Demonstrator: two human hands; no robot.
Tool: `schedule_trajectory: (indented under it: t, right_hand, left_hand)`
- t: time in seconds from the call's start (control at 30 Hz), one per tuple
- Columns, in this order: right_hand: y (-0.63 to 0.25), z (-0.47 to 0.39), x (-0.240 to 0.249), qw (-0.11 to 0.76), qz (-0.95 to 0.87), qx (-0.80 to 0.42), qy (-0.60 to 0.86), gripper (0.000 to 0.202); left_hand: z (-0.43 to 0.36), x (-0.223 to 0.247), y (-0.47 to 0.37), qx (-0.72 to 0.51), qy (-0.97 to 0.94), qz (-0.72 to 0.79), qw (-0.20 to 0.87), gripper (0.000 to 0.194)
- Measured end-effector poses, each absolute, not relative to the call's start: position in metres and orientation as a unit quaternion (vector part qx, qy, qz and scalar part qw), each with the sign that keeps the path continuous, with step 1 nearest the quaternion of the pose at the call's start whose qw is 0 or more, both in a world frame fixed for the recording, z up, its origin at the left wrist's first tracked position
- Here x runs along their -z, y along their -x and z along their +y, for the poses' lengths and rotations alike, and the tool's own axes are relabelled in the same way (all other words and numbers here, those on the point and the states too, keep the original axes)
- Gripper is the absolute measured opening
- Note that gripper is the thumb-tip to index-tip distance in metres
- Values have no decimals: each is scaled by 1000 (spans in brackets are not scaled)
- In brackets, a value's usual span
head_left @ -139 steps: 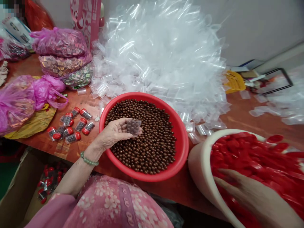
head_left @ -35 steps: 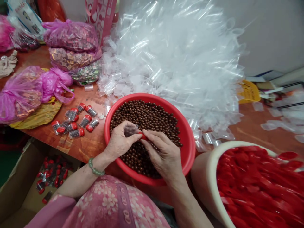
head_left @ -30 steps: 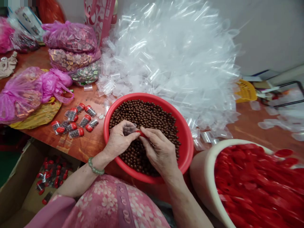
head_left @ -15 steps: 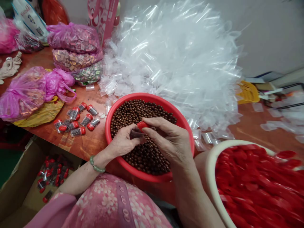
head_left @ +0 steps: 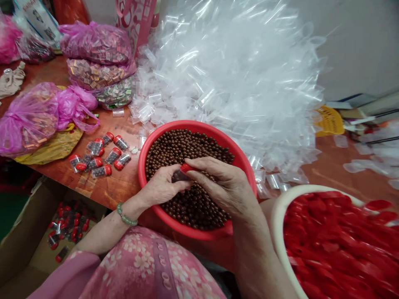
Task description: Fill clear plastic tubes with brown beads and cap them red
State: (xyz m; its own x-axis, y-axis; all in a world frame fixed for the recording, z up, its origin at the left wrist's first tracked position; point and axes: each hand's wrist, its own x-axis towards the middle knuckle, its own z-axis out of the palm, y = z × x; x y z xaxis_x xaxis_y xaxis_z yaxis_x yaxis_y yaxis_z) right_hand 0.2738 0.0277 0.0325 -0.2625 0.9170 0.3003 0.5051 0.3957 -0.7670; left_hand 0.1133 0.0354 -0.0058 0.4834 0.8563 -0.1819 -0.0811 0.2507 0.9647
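Over a red basin [head_left: 246,166] of small round brown balls [head_left: 187,143], my two hands meet. My left hand [head_left: 162,185] is closed around a small clear container [head_left: 180,176] that looks dark with its contents. Between the thumb and fingers of my right hand [head_left: 222,182] is a red cap [head_left: 187,167], set against the container's open end. My fingers partly cover both pieces, so I cannot tell whether the cap is fully seated. Several filled containers with red caps [head_left: 101,171] lie on the table left of the basin.
A tall heap of clear empty containers [head_left: 230,70] rises behind the basin. A cream tub [head_left: 277,224] of red caps stands at the right. Tied pink bags [head_left: 34,112] lie at the left. Below the table edge, a cardboard box [head_left: 25,216] holds capped containers.
My right hand has brought the red cap from just above the container down onto its end. The view has shifted slightly. My left hand keeps its grip.
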Motion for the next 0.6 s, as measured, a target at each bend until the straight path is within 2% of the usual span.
schedule_trajectory:
  t: [0.17,0.4,0.6]
  right_hand:
    - [-278,27,-30,363,-758,-274,467,21]
    - [-284,24,-27,350,-756,-294,469,18]
    - [-279,15,-27,353,-784,-217,461,20]
  left_hand:
    - [35,8,-114,-313,-532,365,697,6]
    - [34,7,-113,-295,-629,378,612,9]
    - [32,14,-115,-303,-585,345,669,7]
